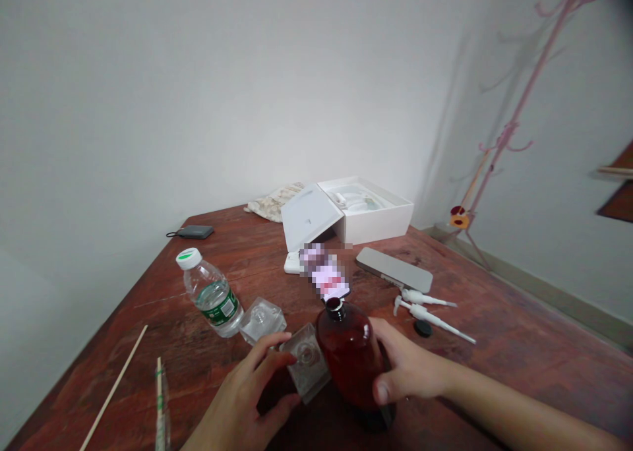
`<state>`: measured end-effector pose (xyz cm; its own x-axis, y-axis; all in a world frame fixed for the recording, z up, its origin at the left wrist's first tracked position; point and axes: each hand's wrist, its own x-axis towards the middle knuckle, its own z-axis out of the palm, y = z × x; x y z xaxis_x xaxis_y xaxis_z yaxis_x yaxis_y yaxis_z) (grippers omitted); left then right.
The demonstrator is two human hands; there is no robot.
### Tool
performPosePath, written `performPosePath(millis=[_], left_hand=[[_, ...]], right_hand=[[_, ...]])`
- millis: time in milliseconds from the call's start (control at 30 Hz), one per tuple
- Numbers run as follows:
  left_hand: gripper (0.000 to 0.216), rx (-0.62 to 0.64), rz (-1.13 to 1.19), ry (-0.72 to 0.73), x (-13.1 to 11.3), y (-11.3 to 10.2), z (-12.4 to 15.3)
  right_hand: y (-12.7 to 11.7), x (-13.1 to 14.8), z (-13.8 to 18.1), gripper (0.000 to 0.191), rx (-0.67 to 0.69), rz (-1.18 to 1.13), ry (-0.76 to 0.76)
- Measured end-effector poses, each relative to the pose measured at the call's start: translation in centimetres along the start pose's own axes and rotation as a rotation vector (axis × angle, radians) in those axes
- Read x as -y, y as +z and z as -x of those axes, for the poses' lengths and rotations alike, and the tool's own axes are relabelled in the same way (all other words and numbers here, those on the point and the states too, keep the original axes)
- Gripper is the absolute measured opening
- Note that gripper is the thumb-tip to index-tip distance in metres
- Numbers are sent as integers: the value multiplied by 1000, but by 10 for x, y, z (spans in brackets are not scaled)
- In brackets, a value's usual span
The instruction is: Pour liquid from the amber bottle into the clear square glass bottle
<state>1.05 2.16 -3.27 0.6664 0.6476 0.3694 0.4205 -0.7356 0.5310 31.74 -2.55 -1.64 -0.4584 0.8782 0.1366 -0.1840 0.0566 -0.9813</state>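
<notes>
My right hand (403, 365) is wrapped round the side of a large brown bottle (346, 352) with an open neck and no cap on it. The bottle leans slightly and holds dark contents I cannot make out. With fingers and thumb, my left hand (262, 378) grips the left side of a clear square bottle (307, 362), tilted beside the brown one. Another clear square bottle (262, 319) lies just beyond my left fingers. Two white pump heads (435, 316) with long tubes rest to the right, near a small black cap (422, 328).
A water bottle (212, 296) with a white cap stands on the left of the wooden table (148, 306). A bare stick (116, 385) and wrapped chopsticks (159, 405) lie nearer. Behind are a phone (326, 273), a grey slab (394, 270), an open white box (378, 223) and a dark pouch (198, 231).
</notes>
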Motion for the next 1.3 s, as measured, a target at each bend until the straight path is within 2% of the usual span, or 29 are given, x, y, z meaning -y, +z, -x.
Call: performPosePath(millis=[600, 1000, 1300], left_hand=[[65, 23, 22, -14, 1, 1, 2], [70, 32, 10, -22, 2, 2, 2], [74, 71, 17, -66, 4, 4, 3]], right_hand=[[0, -1, -1, 94, 5, -36, -4], [0, 4, -1, 86, 27, -37, -26], [0, 0, -2, 90, 37, -52, -10]])
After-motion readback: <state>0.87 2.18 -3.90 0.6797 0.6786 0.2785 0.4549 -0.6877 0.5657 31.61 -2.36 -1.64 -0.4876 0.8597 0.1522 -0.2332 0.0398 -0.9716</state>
